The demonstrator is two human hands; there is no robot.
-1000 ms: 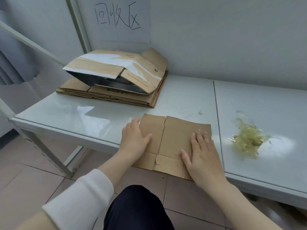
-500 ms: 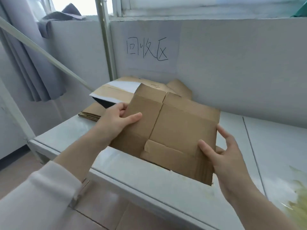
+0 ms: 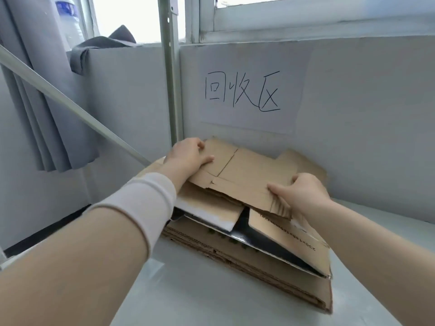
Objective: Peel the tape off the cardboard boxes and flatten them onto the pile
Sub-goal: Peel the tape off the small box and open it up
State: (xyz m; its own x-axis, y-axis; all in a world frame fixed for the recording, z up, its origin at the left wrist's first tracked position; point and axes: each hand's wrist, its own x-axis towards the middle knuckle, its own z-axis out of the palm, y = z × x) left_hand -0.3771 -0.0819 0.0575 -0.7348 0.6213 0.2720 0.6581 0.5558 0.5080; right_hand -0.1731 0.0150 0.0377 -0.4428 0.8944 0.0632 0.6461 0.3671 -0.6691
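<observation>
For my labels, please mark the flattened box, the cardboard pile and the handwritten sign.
flattened box (image 3: 249,170): head view, middle panel.
cardboard pile (image 3: 270,271): head view, front edge.
handwritten sign (image 3: 241,92): head view, middle character.

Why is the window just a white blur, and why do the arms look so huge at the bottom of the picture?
Head view: daylight overexposes the window, leaving it plain white; the wide-angle lens stretches things near the frame's edges, so the forearms swell while the left hand and right hand on the cardboard look ordinary; the table shows a soft sheen, no hard shadows.
</observation>
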